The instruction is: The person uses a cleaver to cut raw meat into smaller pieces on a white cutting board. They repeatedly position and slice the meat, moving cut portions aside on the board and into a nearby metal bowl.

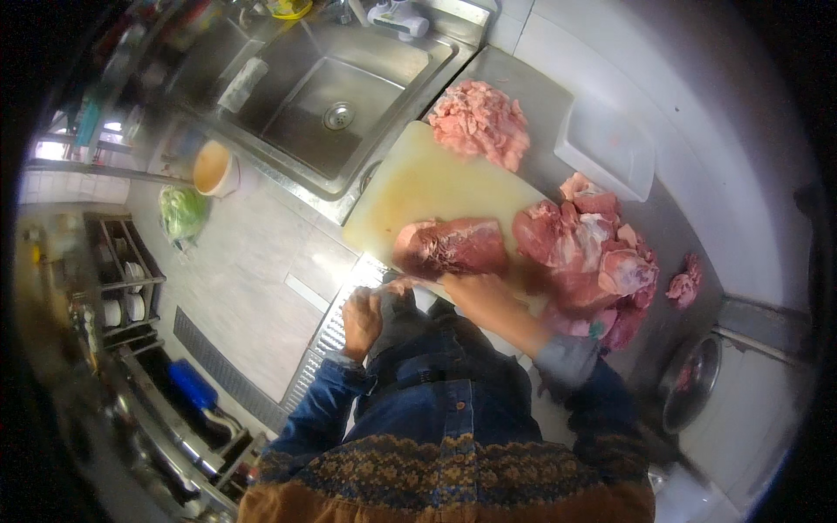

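A large piece of raw meat (451, 248) lies on the near side of a yellowed cutting board (418, 183). Below its left end, my left hand (361, 320) pinches a thin, pale pink strip of meat (400, 284) that stretches towards the right. My right hand (472, 294) is curled against the near edge of the large piece. Its fingers are hidden from above, so I cannot tell what it grips. To the right, several big chunks of raw meat (588, 248) are heaped across the board's edge and the metal counter (680, 235).
Small meat pieces (480, 121) form a pile at the board's far corner. A white plastic tray (608, 147) stands by the wall. Left of the board is a steel sink (340, 150). A metal bowl (693, 386) is at right; a bucket (216, 170) and bagged greens (182, 212) are at left.
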Demonstrator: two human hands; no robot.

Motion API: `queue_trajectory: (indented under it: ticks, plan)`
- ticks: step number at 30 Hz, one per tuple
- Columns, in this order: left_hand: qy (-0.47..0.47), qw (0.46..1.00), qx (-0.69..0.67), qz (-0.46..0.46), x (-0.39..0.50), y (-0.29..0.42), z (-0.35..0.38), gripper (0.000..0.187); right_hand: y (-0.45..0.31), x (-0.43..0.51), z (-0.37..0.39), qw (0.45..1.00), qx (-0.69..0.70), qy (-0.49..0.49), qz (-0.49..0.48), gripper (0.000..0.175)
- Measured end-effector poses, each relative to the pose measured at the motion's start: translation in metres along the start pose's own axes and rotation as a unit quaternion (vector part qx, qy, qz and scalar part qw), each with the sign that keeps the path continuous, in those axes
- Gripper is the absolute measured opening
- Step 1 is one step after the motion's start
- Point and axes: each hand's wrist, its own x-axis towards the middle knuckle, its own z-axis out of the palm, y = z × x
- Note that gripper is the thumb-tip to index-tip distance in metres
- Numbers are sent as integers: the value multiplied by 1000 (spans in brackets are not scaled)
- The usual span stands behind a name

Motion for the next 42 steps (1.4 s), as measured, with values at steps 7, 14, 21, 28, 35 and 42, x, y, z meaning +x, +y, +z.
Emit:
queue_trajectory:
  ticks: [7, 14, 21, 28, 35, 42]
  plan:
    - [-28, 991, -92, -98, -7, -2, -19, 19, 25, -76, -7, 991, 9, -76, 113, 18]
    - [-52, 976, -201, -70, -1, -5, -62, 21, 17, -88, -13, 982, 99, 104, 121, 22]
    - [-61, 958, -273, -67, 34, 18, -92, 21, 6, -75, 9, 966, 170, 92, 173, 25]
    - [-112, 920, -349, -139, 104, 85, -85, 5, 15, -116, 25, 933, 247, 119, 233, 29]
    - [-296, 743, -600, -28, 220, 190, -40, 12, 4, -150, 32, 871, 280, 263, 306, 19]
    - [-264, 942, -195, -71, 280, 156, 25, 54, -41, -146, 56, 763, 387, 294, 426, 20]
